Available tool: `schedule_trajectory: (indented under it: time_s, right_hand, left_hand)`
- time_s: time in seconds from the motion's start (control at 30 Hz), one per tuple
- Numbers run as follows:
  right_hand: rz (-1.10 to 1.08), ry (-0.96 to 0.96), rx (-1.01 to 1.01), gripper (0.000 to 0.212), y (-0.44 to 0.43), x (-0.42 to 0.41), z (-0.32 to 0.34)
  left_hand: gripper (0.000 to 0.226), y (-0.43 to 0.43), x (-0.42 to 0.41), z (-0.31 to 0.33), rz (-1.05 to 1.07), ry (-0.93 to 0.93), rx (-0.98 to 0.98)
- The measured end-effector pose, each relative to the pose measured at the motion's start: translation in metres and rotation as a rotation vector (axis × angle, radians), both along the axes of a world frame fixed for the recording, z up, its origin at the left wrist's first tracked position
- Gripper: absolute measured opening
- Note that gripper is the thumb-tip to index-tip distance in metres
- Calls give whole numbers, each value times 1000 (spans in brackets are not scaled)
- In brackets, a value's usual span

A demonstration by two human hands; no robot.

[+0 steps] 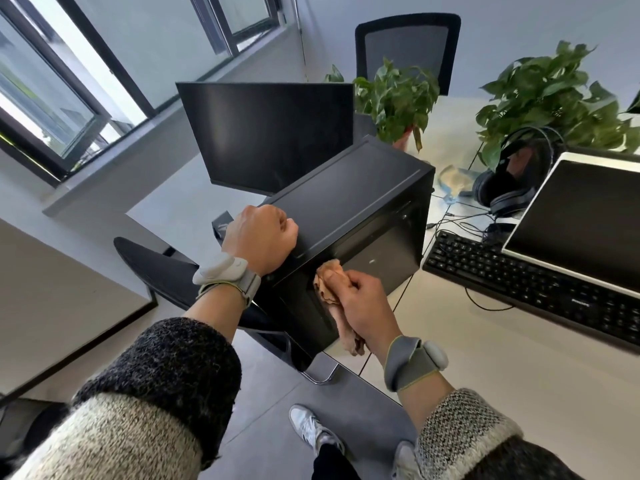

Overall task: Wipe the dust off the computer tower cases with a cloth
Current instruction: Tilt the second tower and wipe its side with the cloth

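A black computer tower case (349, 206) stands on the near left corner of a white desk (485, 341). My left hand (259, 237) sits at the case's top near-left edge with its fingers curled over that edge. My right hand (360, 306) grips a crumpled tan cloth (329, 277) and presses it against the case's near side panel, just below the top edge. A tail of the cloth hangs down under my right palm. Both wrists wear grey bands.
A black monitor (273, 133) stands behind the case. To the right lie a black keyboard (526, 282), a second monitor (581, 216), headphones (509, 188) and cables. Two potted plants (398, 98) and a mesh chair (408, 43) are at the back. A black chair seat (156, 268) is at the left.
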State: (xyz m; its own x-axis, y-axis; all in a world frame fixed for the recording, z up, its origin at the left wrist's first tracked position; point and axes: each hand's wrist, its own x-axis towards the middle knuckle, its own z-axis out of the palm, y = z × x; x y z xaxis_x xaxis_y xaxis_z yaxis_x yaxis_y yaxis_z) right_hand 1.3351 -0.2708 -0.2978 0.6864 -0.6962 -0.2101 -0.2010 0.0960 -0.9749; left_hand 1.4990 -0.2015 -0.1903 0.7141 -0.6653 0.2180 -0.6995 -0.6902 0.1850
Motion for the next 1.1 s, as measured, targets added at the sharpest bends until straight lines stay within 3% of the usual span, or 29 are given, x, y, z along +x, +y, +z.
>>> schedule_trajectory:
  time_s: [0.13,0.23,0.33,0.57,0.77,0.93,1.1]
  right_hand:
    - [-47,-88,-102,49,-8,7,18]
    - [-39,-166,-13,47,-5,6,12]
    - [-41,-90,40,41,-3,1,-8]
    - [-74,-218,-13,43,-13,8,19]
    - [-83,-62,43,38,-12,1,-6]
    - [-97,-162,-24,39,-18,4,14]
    - [-113,-70,-9,28,-22,-3,-6]
  left_hand:
    - [40,-1,0,-1,-2,-13,-8]
    - [39,-1,1,0,-8,-1,-6]
    - [38,0,-1,-1,-15,4,-10]
    - [38,-1,-1,0,-17,-4,-10]
    - [39,0,-3,-1,-24,0,-14]
    - [41,0,-3,0,-28,8,-10]
    - [39,1,-2,-1,-23,9,-13]
